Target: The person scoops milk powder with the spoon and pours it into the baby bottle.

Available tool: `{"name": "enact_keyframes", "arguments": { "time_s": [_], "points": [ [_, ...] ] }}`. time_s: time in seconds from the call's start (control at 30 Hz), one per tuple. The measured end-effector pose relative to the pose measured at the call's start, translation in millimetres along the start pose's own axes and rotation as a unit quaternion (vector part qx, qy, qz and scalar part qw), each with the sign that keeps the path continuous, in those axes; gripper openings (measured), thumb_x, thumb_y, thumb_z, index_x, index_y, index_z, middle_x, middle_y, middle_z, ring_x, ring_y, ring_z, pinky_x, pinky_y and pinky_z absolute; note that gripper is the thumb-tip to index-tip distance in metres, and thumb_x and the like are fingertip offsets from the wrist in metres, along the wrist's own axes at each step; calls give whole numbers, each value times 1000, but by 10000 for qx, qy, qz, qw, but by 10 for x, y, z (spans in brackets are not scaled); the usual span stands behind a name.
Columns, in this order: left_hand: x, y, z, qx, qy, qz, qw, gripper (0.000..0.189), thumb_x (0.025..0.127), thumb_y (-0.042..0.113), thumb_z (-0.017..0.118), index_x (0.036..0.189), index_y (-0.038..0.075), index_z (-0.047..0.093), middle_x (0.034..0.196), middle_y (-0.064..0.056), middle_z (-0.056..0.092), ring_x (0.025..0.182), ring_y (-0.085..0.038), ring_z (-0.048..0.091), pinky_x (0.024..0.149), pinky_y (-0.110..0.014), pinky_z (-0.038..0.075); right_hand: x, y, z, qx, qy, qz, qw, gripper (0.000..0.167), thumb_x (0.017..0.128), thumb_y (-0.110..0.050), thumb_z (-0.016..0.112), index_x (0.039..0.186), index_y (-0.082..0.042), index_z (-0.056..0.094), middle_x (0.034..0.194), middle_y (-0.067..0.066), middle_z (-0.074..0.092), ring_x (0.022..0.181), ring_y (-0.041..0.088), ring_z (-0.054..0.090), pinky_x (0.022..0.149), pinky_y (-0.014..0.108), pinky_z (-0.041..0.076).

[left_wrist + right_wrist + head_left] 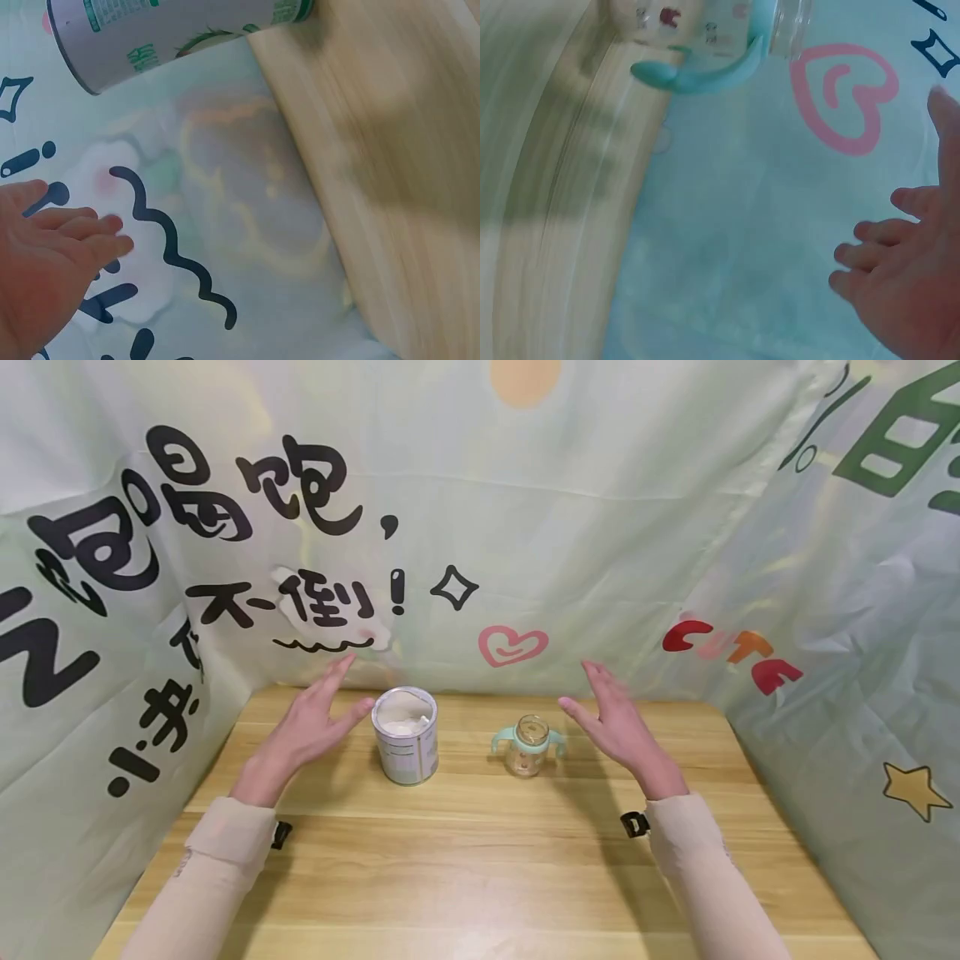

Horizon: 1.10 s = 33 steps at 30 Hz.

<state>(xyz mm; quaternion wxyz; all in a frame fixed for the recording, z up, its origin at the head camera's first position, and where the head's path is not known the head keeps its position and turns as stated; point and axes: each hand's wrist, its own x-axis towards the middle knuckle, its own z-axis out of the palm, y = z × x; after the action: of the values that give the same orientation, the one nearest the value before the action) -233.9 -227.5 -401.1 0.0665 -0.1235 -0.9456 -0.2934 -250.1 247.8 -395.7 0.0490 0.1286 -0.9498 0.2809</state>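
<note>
On the wooden table stands a milk powder can (408, 756), its top uncovered and pale contents showing inside. To its right is a small clear baby bottle (527, 756) with a mint collar, two mint handles and no cap on its mouth. My left hand (311, 722) hovers left of the can, fingers extended, holding nothing. Right of the bottle, my right hand (617, 722) is raised with its fingers spread and nothing in it. The can (180, 30) lies along the top of the left wrist view; a bottle handle (705, 77) shows in the right wrist view.
A printed cloth backdrop (525, 543) rises behind the wooden table (435, 877) and along both its sides. It carries black lettering, a pink heart (513, 646) and a yellow star (917, 791). A black strap piece (634, 824) shows at the right cuff.
</note>
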Motion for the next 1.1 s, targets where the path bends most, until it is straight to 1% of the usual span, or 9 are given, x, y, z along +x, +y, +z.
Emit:
{"name": "enact_keyframes", "arguments": {
  "time_s": [0.07, 0.13, 0.3, 0.43, 0.5, 0.6, 0.7, 0.9, 1.1],
  "points": [
    [9, 21, 9, -58, 80, 4, 10000, 83, 104, 67, 47, 170, 37, 6, 176, -15, 17, 156, -54, 23, 121, -76, 22, 31, -37, 20, 116, -32, -60, 9999, 95, 102, -68, 53, 171, -19, 10, 177, 16, 15, 163, 42, 16, 126, 69, 21],
    [17, 43, 18, -123, 227, 38, 9997, 80, 105, 65, 46, 170, 33, 11, 173, -18, 26, 154, -54, 29, 121, -74, 25, 68, -88, 46, 243, -60, -118, 9996, 98, 100, -68, 57, 171, -20, 10, 177, 13, 16, 162, 41, 19, 128, 66, 22],
    [39, 108, 35, -289, 663, 244, 9971, 71, 109, 57, 46, 167, 19, 31, 160, -25, 47, 147, -53, 43, 120, -70, 32, 175, -237, 127, 418, -186, -289, 9985, 100, 97, -70, 60, 170, -18, 15, 177, 9, 19, 162, 37, 22, 129, 61, 24],
    [61, 166, 48, -315, 924, 389, 9945, 65, 108, 51, 54, 159, 12, 46, 150, -25, 58, 140, -49, 54, 118, -67, 38, 255, -377, 216, 460, -293, -467, 9974, 103, 96, -71, 61, 170, -15, 17, 176, 10, 20, 162, 35, 23, 129, 59, 24],
    [69, 195, 57, -311, 1007, 487, 9932, 61, 106, 45, 59, 154, 8, 52, 147, -25, 61, 137, -47, 58, 117, -65, 41, 288, -445, 269, 510, -324, -560, 9966, 103, 95, -71, 63, 170, -16, 18, 176, 10, 22, 162, 35, 23, 129, 59, 25],
    [82, 237, 69, -263, 1118, 730, 9907, 55, 104, 34, 66, 148, 3, 58, 144, -25, 63, 133, -46, 61, 116, -61, 44, 334, -540, 356, 602, -378, -691, 9951, 102, 95, -69, 65, 170, -17, 20, 176, 11, 23, 162, 35, 24, 129, 59, 26],
    [99, 271, 86, -213, 1153, 908, 9889, 50, 102, 28, 69, 144, 1, 61, 143, -23, 64, 133, -44, 61, 116, -59, 45, 376, -625, 450, 668, -421, -779, 9938, 100, 95, -65, 68, 169, -17, 23, 175, 11, 26, 161, 36, 26, 128, 59, 28],
    [129, 339, 108, 8, 992, 957, 9905, 47, 102, 30, 68, 143, 6, 63, 146, -17, 64, 135, -40, 57, 117, -61, 41, 433, -771, 634, 780, -445, -1037, 9905, 99, 94, -61, 71, 169, -17, 24, 173, 12, 30, 159, 37, 31, 127, 58, 30],
    [163, 371, 171, 108, 955, 1185, 9883, 42, 100, 29, 70, 136, 8, 69, 139, -15, 69, 129, -36, 60, 112, -57, 46, 463, -909, 808, 774, -535, -1186, 9885, 96, 95, -57, 73, 167, -13, 28, 172, 13, 32, 158, 36, 33, 127, 56, 31]
  ]
}}
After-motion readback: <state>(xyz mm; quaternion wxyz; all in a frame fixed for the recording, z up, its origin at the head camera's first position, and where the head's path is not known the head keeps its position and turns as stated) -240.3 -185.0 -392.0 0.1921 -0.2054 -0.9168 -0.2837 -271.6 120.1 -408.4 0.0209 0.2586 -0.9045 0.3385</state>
